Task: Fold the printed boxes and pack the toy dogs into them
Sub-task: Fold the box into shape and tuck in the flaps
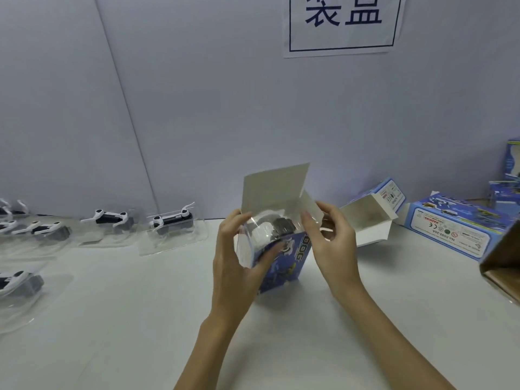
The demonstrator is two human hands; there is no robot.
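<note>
A blue printed box (284, 266) stands tilted on the white table in the middle, its top flap (274, 187) raised. A toy dog in a clear plastic shell (264, 232) sticks out of the box's open top. My left hand (239, 260) grips the left side of the box and the shell. My right hand (327, 237) pinches the side flap at the box's right edge. Several more toy dogs in clear shells (171, 223) lie at the left of the table.
An open empty box (368, 218) lies behind my right hand. A shut printed box (450, 229) and more boxes (506, 178) sit at the far right. A brown carton corner (501, 263) juts in at the right edge. A grey wall with a paper sign (343, 23) backs the table.
</note>
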